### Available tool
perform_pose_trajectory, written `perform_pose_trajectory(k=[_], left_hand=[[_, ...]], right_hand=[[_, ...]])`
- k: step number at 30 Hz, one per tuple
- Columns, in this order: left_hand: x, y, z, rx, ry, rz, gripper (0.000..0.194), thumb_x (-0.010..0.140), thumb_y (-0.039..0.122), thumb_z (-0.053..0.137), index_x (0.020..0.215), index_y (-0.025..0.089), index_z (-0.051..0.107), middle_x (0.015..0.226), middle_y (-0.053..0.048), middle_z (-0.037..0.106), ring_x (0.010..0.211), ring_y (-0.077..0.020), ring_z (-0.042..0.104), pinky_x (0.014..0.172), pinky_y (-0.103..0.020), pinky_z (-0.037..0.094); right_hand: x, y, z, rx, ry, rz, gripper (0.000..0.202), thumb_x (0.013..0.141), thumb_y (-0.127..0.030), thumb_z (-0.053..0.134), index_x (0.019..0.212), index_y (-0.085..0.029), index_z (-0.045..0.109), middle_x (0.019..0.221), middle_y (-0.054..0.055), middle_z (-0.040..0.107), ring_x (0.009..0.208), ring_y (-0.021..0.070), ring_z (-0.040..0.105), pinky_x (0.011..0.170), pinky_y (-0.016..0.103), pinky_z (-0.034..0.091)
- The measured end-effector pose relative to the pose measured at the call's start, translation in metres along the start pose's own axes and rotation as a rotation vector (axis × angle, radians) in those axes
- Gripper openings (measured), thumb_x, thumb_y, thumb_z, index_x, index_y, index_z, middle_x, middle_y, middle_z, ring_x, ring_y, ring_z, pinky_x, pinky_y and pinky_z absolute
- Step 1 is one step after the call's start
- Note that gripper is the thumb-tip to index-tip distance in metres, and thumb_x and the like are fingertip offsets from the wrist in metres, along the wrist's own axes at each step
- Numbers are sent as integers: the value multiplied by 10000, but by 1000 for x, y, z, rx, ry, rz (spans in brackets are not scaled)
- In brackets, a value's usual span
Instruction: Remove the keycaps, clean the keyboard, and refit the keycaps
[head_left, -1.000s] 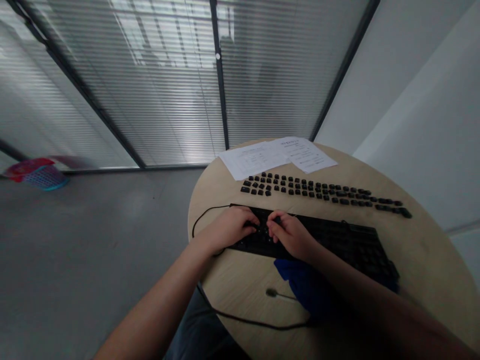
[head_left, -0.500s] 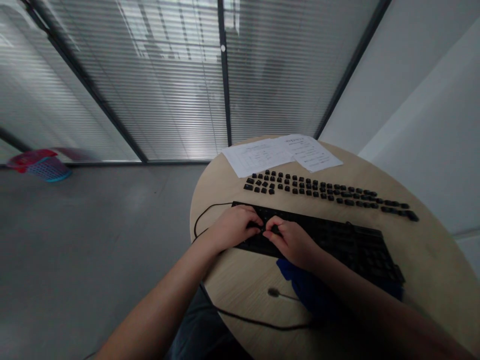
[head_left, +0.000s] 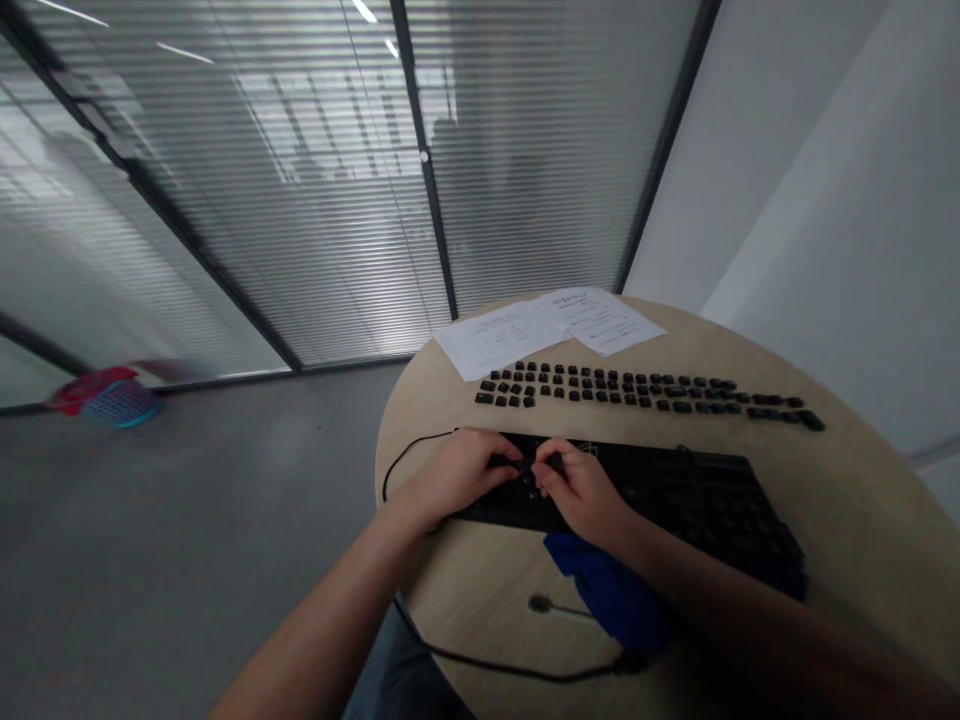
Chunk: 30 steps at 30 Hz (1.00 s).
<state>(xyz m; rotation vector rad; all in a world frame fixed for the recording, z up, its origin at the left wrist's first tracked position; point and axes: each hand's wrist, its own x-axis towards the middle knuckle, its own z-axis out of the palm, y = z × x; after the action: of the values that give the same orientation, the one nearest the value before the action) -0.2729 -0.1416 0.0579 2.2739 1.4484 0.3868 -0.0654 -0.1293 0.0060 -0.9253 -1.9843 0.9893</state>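
A black keyboard (head_left: 645,465) lies on the round table, many of its keycaps off at the left end. Over that left part my left hand (head_left: 472,465) is bent, thumb and forefinger drawn toward each other at the key area. Close beside it, my right hand (head_left: 577,490) is closed in a pinch, fingertips nearly meeting the left ones. Whatever is between the fingers is too small and dark to name. Loose black keycaps (head_left: 600,385) lie in rows beyond the keyboard. A blue cloth (head_left: 611,590) lies under my right forearm.
Printed sheets (head_left: 510,335) lie at the far edge of the wooden table (head_left: 465,580). A small tool with a rounded dark end (head_left: 540,604) and a black cable (head_left: 517,668) lie near me. A red and blue basket (head_left: 120,400) stands on the floor by the blinds.
My view has shifted slightly, so the table sits a little lower and further left. Both hands stay at the same part of the keyboard, with small finger movement.
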Motion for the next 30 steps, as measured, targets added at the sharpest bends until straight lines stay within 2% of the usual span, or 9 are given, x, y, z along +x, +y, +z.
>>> perform_pose_trajectory(k=[3, 7, 10, 13, 16, 19, 24, 30], left_hand=[[9, -3, -8, -140, -8, -9, 179, 850, 223, 669, 998, 234, 768, 955, -1, 784, 848, -166, 704, 780, -274, 532], [38, -14, -16, -259, 31, -17, 153, 847, 230, 669, 970, 191, 751, 908, -11, 775, 803, -150, 695, 749, -267, 536], [73, -21, -11, -162, 110, -37, 161, 844, 235, 693, 986, 188, 753, 921, -24, 767, 822, -164, 688, 784, -296, 540], [107, -25, 4, 101, 180, -14, 172, 829, 231, 724, 991, 214, 778, 1001, -44, 751, 972, -213, 664, 910, -349, 518], [128, -30, 20, 291, 199, -16, 192, 821, 258, 734, 1001, 241, 798, 1072, -75, 717, 1076, -269, 618, 972, -398, 490], [134, -37, 29, 325, 193, -57, 200, 823, 273, 719, 1002, 254, 805, 1070, -96, 697, 1076, -306, 602, 951, -445, 489], [133, -43, 31, 344, 180, -89, 211, 841, 309, 703, 1023, 272, 804, 1048, -84, 689, 1064, -297, 596, 941, -445, 482], [132, -38, 28, 356, 169, -96, 222, 834, 313, 710, 1033, 279, 803, 1056, -80, 683, 1064, -290, 587, 950, -438, 471]], right_hand=[[3, -9, -13, -75, 8, -34, 142, 953, -349, 547, 910, -226, 601, 663, -19, 651, 602, 164, 633, 617, 281, 460], [17, -14, -51, -123, 75, 20, 174, 956, -375, 546, 895, -220, 597, 665, -12, 663, 590, 164, 632, 618, 288, 470], [30, -14, -83, -83, 176, 72, 218, 951, -421, 553, 882, -215, 577, 660, -14, 657, 532, 146, 602, 571, 277, 469], [36, -16, -104, -43, 271, 79, 244, 939, -450, 564, 883, -213, 563, 659, -18, 649, 510, 133, 585, 543, 267, 466], [36, -19, -111, -33, 266, 83, 236, 927, -443, 580, 884, -212, 563, 646, -22, 640, 501, 128, 578, 522, 258, 460], [35, -20, -110, -29, 209, 101, 222, 924, -429, 584, 894, -210, 572, 642, -24, 639, 485, 122, 570, 497, 248, 452], [38, -19, -109, -11, 198, 108, 259, 919, -463, 581, 873, -209, 566, 629, -23, 630, 466, 116, 560, 472, 240, 437], [36, -19, -107, -21, 192, 111, 262, 924, -469, 580, 887, -210, 567, 617, -30, 616, 463, 113, 556, 479, 240, 439]])
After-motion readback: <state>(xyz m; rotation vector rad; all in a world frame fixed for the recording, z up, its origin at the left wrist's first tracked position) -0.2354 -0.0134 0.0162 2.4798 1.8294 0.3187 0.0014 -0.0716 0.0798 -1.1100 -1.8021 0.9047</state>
